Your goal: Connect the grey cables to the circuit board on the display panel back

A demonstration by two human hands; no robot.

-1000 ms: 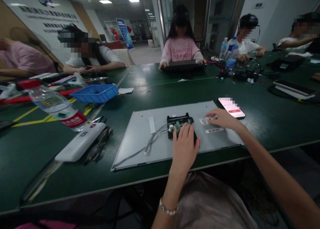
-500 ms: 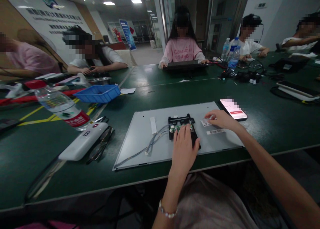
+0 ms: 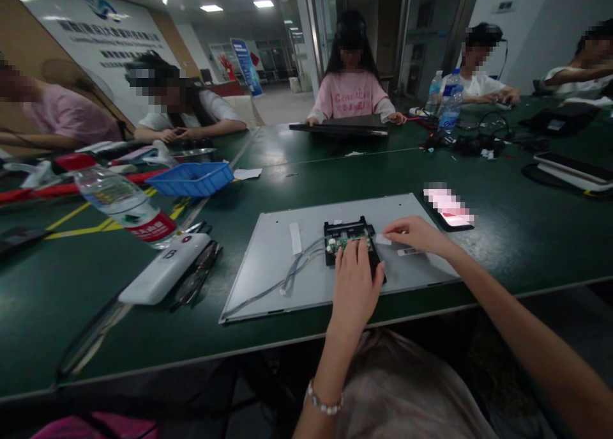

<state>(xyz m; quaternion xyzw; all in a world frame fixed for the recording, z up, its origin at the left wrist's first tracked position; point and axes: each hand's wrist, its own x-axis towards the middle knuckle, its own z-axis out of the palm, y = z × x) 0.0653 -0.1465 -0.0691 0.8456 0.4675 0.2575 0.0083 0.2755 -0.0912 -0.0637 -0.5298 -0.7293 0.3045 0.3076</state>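
A flat grey panel [image 3: 258, 266] lies on the table in front of me, with a black plastic frame [image 3: 347, 223] on it that carries a green circuit board [image 3: 341, 242]. My left hand [image 3: 353, 279] rests on the frame and board, its fingers stretched out and flat. To the right, my right hand [image 3: 416, 234] is closed in a pinch beside a small white label [image 3: 383, 239]. What its fingertips hold, if anything, is too small to make out. Thin grey cables [image 3: 292, 273] run from the board to the panel's left corner. A barcode strip [image 3: 407, 252] is partly under my right hand.
Left of the panel are a white power bank [image 3: 163, 269], glasses [image 3: 201, 279], a tilted water bottle [image 3: 129, 206] and a blue tray [image 3: 191, 180]. A phone [image 3: 447, 207] lies beyond my right hand. Several people sit around the table; one across holds a dark flat panel [image 3: 338, 130].
My right hand has shifted slightly left, its fingertips now nearer the black frame and covering more of the label. My left hand stays on the frame. The person across has moved the dark panel left.
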